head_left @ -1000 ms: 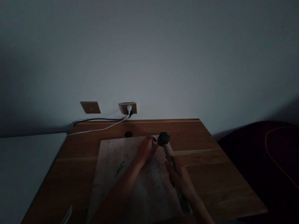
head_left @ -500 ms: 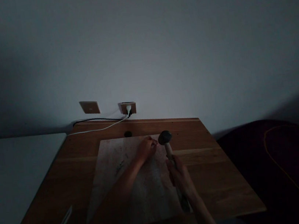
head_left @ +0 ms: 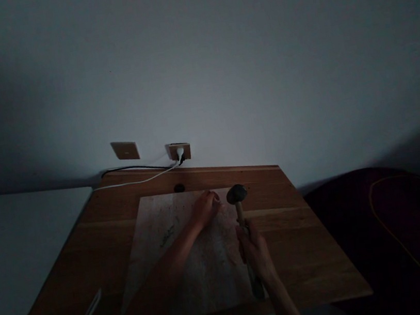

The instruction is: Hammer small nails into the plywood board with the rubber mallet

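My right hand (head_left: 255, 250) is wrapped round the pale handle of a mallet (head_left: 237, 195), whose dark, rounded head points away from me. The head hangs over the far right edge of a pale wooden board (head_left: 201, 289). To its left, my left hand (head_left: 205, 209) rests near the board's far edge, fingers curled together in a pinch. What those fingers hold, if anything, is too small and dim to make out. A little group of thin dark pieces (head_left: 167, 235) lies on the board, left of my left forearm.
The board lies on a brown wooden table (head_left: 301, 249) against a grey wall. A wall socket (head_left: 180, 152) holds plugs with a white cable (head_left: 139, 181) and a black one. A white surface adjoins on the left; a dark, rounded piece (head_left: 364, 229) stands right.
The mallet has shifted slightly to the right, away from my left hand. My left hand stays in place, its fingers a little more curled.
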The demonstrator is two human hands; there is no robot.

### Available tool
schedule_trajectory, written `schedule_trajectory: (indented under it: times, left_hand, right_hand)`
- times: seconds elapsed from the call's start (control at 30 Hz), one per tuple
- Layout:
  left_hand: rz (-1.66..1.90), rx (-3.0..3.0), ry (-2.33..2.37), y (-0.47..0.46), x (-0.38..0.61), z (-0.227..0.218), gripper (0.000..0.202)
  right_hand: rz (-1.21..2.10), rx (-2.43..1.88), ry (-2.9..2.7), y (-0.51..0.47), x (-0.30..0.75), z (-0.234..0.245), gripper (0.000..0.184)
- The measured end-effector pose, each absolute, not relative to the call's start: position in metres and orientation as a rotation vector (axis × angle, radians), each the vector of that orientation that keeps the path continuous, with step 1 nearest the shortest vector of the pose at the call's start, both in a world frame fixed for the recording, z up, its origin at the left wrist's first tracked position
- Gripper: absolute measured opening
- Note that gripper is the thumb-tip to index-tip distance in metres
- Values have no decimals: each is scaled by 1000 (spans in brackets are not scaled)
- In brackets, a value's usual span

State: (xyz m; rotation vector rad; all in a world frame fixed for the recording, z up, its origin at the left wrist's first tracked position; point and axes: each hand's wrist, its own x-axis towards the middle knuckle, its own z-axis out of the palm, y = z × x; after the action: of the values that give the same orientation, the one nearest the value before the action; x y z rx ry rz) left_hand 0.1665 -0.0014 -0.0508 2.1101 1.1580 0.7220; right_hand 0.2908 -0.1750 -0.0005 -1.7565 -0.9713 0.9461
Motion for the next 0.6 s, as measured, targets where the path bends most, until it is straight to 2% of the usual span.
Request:
schedule_trajectory:
  times: [0.37,0.6]
  left_hand:
    - [759,2146,1148,-1,167,-52,1]
    - [764,2166,1129,-2,166,-51,4]
  right_hand:
    - [845,-1799,-971,-185,294,-28,66]
    - [833,-1826,-964,-185,295,-37,68]
